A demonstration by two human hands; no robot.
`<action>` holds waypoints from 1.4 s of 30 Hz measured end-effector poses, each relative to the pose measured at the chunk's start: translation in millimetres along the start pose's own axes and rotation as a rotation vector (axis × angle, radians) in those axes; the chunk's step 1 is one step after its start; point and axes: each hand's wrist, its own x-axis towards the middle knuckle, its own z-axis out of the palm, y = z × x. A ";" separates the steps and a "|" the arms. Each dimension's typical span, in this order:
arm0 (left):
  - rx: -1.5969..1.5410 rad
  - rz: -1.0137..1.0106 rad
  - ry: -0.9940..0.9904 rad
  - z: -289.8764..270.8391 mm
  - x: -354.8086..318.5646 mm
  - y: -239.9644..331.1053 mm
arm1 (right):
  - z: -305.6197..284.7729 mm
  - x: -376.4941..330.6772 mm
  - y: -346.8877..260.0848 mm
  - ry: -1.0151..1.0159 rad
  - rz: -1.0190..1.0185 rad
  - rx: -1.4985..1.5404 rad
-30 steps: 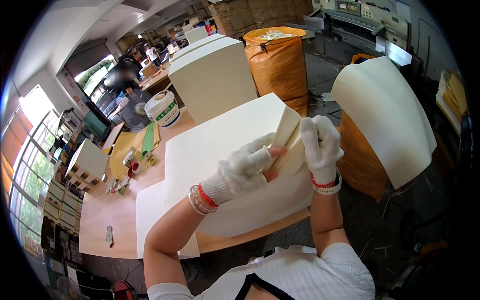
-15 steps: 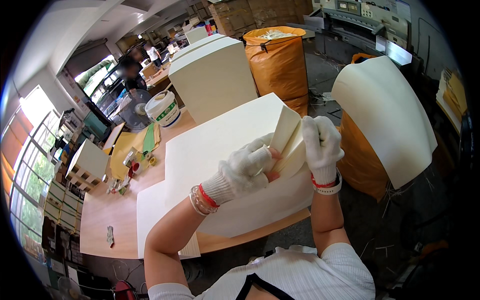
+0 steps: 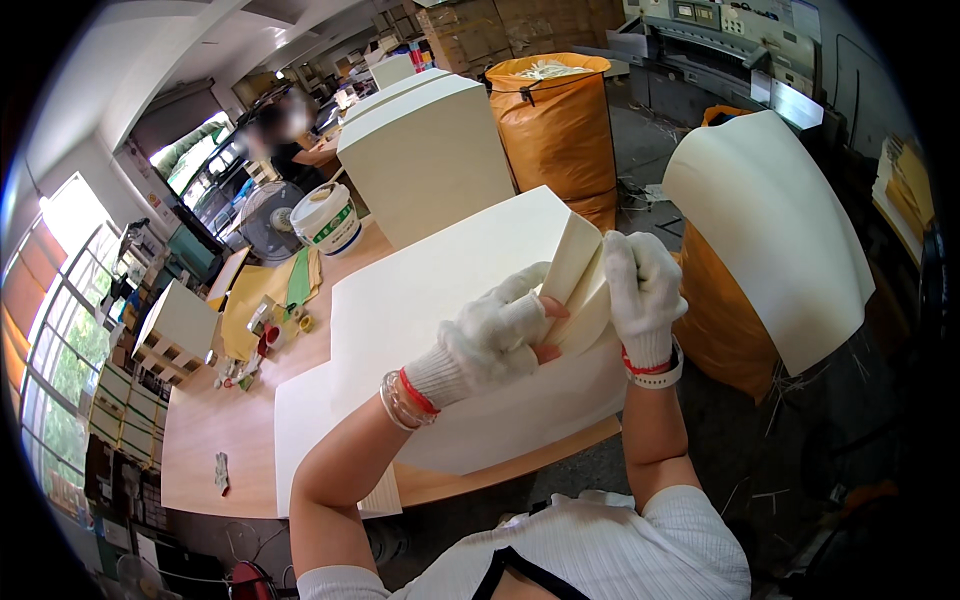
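A thick stack of large cream paper sheets (image 3: 440,270) lies on the table in front of me, its right end lifted and fanned in layers. My left hand (image 3: 495,335), in a white knit glove with bare fingertips, lies across the stack and grips the edge of the lifted sheets. At the right corner my right hand (image 3: 643,285), gloved too, is closed on the raised edge of the sheets. Its fingertips are curled out of sight. Below the lifted part, more sheets droop toward the table's front edge.
Taller paper stacks (image 3: 425,160) stand behind, beside a white bucket (image 3: 326,218). Tape rolls (image 3: 272,335) and a small glove-like item (image 3: 221,472) lie on the wooden table (image 3: 200,430). Orange sacks (image 3: 555,130) and a large curved sheet (image 3: 770,240) are at right. A co-worker (image 3: 290,155) is far back.
My hands and the lifted sheets stay almost in place. Far back, the dark-clothed co-worker has shifted right, with an arm now stretched over a table.
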 end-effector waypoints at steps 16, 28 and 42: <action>0.061 0.036 0.026 5.8 -1.1 -10.4 | 2.7 2.4 -4.1 0.047 0.129 0.057; 0.022 0.031 0.044 6.7 -1.0 -13.0 | 1.5 1.0 -1.7 0.031 0.146 0.014; 0.108 0.045 -0.044 -1.5 1.6 -5.1 | 0.9 0.6 -4.1 0.021 0.230 0.040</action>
